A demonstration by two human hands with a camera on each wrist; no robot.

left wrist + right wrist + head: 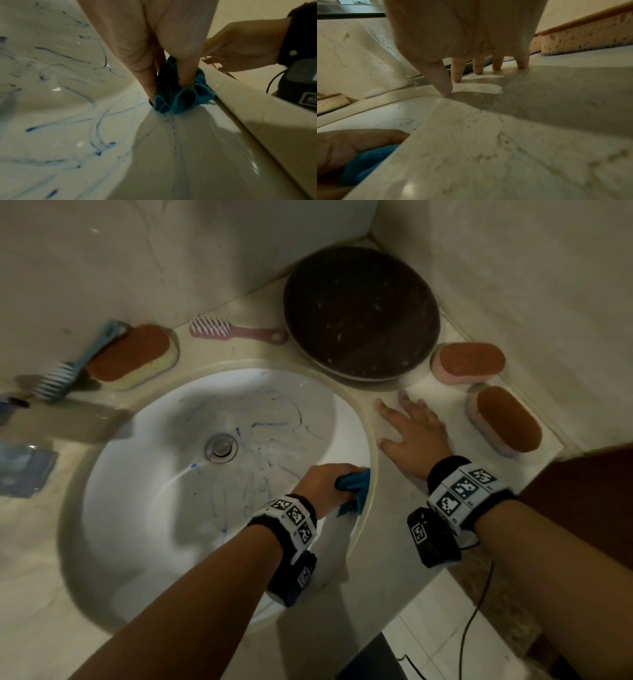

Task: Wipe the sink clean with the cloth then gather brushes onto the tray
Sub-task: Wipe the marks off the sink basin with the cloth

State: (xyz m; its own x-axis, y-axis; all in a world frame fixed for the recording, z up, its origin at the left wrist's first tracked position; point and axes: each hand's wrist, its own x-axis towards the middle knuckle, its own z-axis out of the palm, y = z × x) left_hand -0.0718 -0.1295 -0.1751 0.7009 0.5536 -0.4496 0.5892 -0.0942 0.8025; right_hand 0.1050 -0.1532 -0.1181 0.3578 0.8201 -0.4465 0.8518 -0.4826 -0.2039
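My left hand (325, 481) grips a bunched teal cloth (354, 486) and presses it against the inner right wall of the white sink (137, 508), just under the rim; the cloth (176, 100) bulges out between my fingers (147, 86). Blue smears streak the basin around the drain (221, 447). My right hand (409, 436) lies flat with spread fingers (458, 73) on the counter beside the sink. A pink brush (236, 332) and a blue brush (73, 364) lie behind the sink. The dark round tray (361, 313) sits in the back corner.
An orange-topped sponge (135, 356) lies by the blue brush. Two more sponges (469, 362) (507, 421) lie right of the tray, close to my right hand. A blue packet (24, 470) sits at the left edge. Walls close in behind and to the right.
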